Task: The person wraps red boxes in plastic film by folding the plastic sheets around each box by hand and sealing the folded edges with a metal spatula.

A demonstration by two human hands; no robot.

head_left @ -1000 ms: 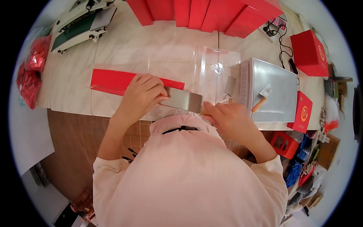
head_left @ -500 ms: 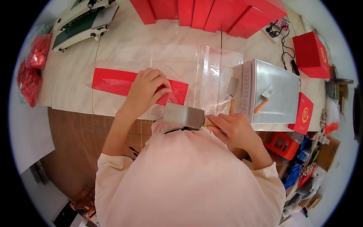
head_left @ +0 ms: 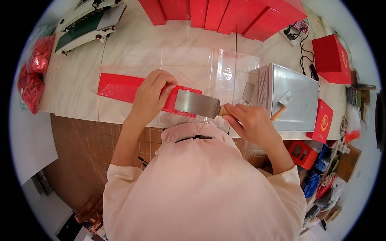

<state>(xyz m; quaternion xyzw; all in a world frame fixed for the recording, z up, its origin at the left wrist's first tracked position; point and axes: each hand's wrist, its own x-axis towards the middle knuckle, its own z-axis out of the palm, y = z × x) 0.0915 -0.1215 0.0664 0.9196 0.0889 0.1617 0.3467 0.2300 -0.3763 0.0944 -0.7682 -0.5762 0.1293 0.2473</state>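
Observation:
A long, flat red box (head_left: 120,87) with clear plastic film over it lies near the table's front edge. My left hand (head_left: 150,94) rests on the box, fingers curled and pinched together at the film near its right end. My right hand (head_left: 252,123) is closed around the wooden handle of a wide metal scraper (head_left: 197,103). Its flat blade lies over the box's right end, just right of my left hand; whether it presses on the film, I cannot tell.
A metal hot plate (head_left: 297,104) stands on the right with a small scraper (head_left: 284,99) on top. Another scraper (head_left: 248,92) lies beside it. Clear film (head_left: 225,72) spreads over the table. Red boxes (head_left: 225,16) line the back; a sealing machine (head_left: 90,32) is back left.
My right hand has raised the scraper from the table's front edge onto the box's right end. My left hand's fingertips have moved slightly back and left, away from that end.

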